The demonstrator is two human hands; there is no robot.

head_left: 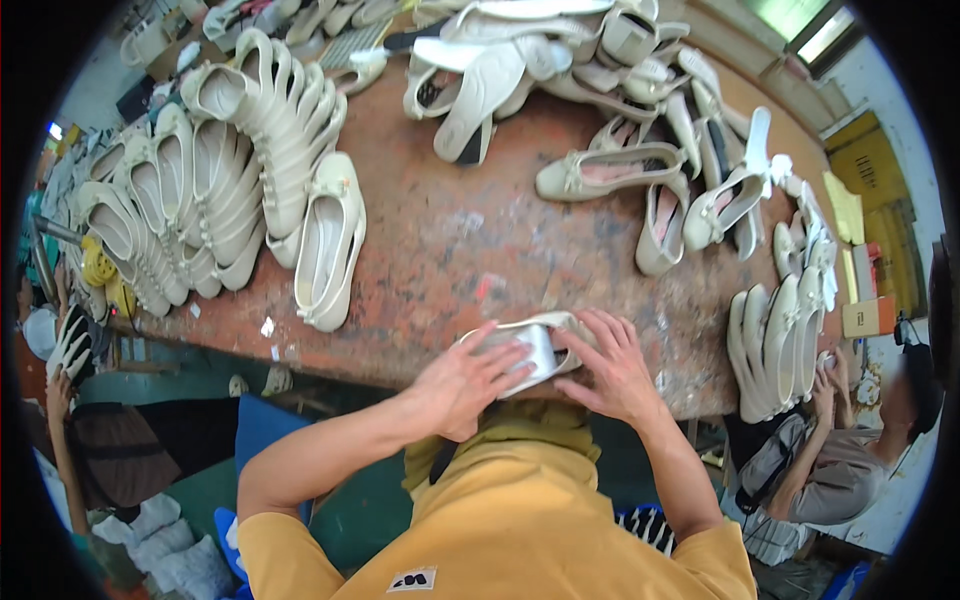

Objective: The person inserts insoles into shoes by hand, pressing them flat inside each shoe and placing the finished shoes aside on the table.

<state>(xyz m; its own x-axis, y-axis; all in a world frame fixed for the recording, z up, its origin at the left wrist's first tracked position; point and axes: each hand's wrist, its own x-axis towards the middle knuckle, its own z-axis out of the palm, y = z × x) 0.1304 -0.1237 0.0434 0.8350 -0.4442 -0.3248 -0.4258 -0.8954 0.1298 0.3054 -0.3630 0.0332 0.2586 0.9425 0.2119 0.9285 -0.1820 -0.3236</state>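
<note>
A cream flat shoe [549, 321] lies at the table's near edge, tilted, its opening toward me. A white insole [538, 350] shows inside the opening. From the left, my left hand [468, 378] grips the shoe, its fingers reaching over the rim onto the insole. Around the shoe's right end curl the fingers of my right hand [612, 366], with the thumb on the near side. Both hands cover parts of the shoe, so its ends are partly hidden.
Stacked cream shoes [285, 150] stand at the left, with one shoe [332, 245] beside them. Loose shoes [610, 170] and insoles [480, 95] pile up at the back of the worn table [440, 250]. More shoes [770, 350] line the right edge, near a co-worker [850, 460]. Another person [130, 440] is at left.
</note>
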